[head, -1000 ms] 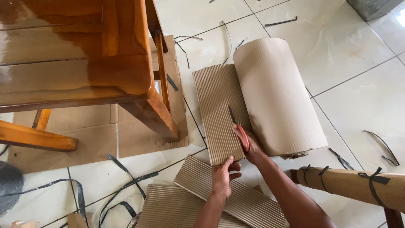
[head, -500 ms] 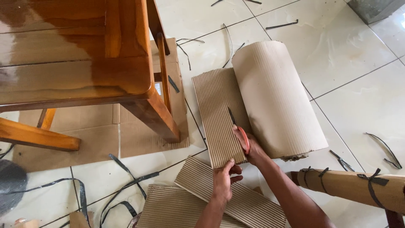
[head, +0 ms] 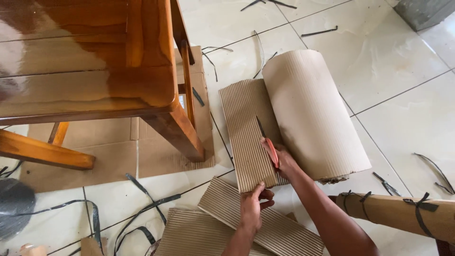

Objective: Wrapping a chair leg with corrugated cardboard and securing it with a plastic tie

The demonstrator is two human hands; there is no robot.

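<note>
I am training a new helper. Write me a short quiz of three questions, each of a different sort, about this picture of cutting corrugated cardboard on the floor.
1. True or false: the right hand holds scissors with red handles.
2. Multiple choice: where do the left hand fingers press? A) on the wooden table; B) on the near edge of the unrolled cardboard sheet; C) on the wrapped bundle.
3. Fill in: the sheet being cut comes off a large cardboard ____ lying on the tiled floor.

Key: 1 true; 2 B; 3 roll.
</note>
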